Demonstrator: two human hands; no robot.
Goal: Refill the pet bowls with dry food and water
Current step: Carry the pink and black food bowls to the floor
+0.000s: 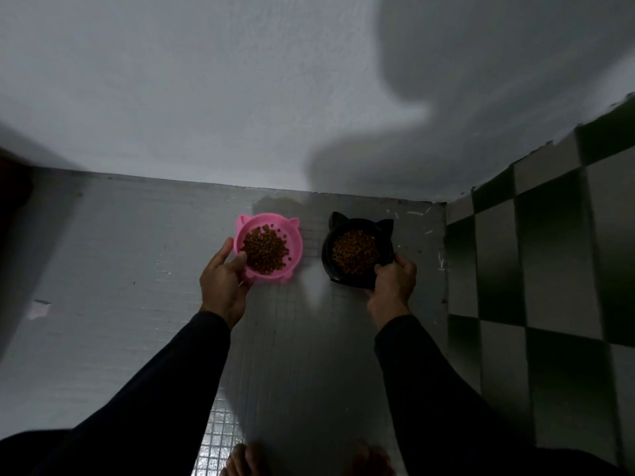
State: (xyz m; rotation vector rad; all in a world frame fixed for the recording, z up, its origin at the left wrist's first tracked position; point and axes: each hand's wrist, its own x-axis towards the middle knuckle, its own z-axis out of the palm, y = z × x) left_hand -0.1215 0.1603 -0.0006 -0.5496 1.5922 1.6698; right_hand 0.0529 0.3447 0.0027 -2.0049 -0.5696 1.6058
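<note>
A round pink plastic pet bowl with two small cat ears on its far rim (290, 250) sits on the grey floor (120, 269) close to the base of a pale grey wall (206, 97), and it holds a heap of brown dry kibble (265, 249) that lies mostly toward its left and near side. The left hand (223, 283) grips this bowl at its near left edge, thumb laid along the outer rim and the index finger hooked over the rim so its tip touches the kibble. Just to the right, apart from the pink one with a strip of floor between them, is a round black plastic pet bowl with pointed cat ears (357, 255), filled with a level mound of lighter brown dry pellets (355, 255). The right hand (393, 280) clamps this bowl at its near right edge, fingers curled over the rim and thumb on the outside. Both arms wear long dark sleeves (429, 372). A wall of green and grey checkered tiles (549, 269) stands at the right, and bare toes (247, 458) show at the bottom edge on small glossy square tiles (220, 431)
</note>
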